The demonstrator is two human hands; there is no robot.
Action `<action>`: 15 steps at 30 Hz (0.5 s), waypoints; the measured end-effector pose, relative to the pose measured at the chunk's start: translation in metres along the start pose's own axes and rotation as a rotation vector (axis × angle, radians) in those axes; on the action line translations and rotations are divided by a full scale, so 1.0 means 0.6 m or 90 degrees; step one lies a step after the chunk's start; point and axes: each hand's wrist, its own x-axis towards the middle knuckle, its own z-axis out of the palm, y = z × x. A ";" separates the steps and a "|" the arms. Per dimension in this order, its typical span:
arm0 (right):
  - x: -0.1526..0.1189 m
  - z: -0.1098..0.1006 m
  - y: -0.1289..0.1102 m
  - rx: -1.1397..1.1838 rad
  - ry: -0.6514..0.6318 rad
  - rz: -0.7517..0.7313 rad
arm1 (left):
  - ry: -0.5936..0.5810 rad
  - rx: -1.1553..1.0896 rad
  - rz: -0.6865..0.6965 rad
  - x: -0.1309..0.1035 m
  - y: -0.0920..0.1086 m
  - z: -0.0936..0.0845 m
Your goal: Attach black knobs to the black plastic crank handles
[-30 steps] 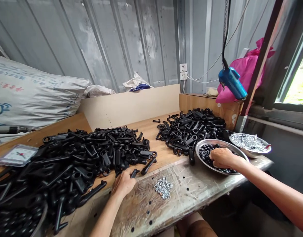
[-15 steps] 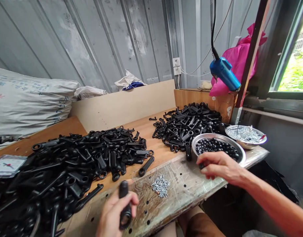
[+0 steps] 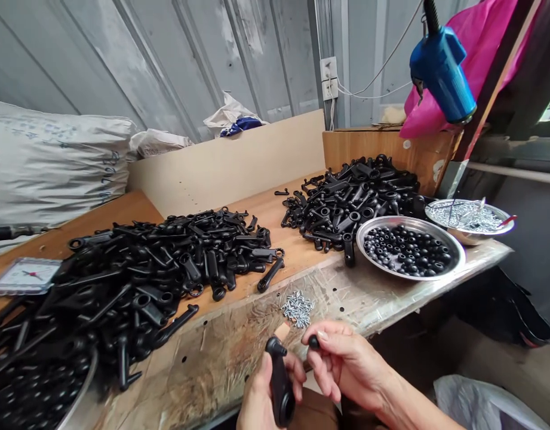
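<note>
Corrugated metal wall [image 3: 167, 71] behind wood bench [image 3: 203, 364], front strip worn & glossy. L hand [image 3: 257, 397] wraps 1 blk smooth elongated crank [image 3: 281, 382], stub end up, at bench front edge; R hand [image 3: 350, 361] pinches 1 blk round knob [image 3: 313, 341] betw. thumb & fingers, near stub, not touching. Qty: 2 heaps of blk cranks [image 3: 203, 257]; 1 pile of small shiny metal pins [image 3: 298, 309]; 2 round metal bowls [image 3: 458, 257] at R, 1 w/ knobs, 1 w/ silvery pcs.

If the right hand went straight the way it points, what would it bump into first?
Most likely the black handle in the left hand, or that hand's fingers beside it; depth is unclear.
</note>
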 end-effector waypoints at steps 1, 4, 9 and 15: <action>0.001 0.000 0.003 0.013 -0.002 0.002 | 0.007 -0.007 0.001 -0.001 -0.002 0.001; -0.001 0.001 0.009 0.023 0.008 0.005 | 0.024 -0.020 0.003 -0.006 -0.007 0.007; -0.011 0.005 0.005 -0.093 0.069 -0.017 | 0.047 0.019 -0.001 -0.015 -0.007 0.008; -0.020 0.028 -0.003 -0.162 -0.013 -0.041 | 0.097 0.116 0.032 -0.018 -0.009 0.005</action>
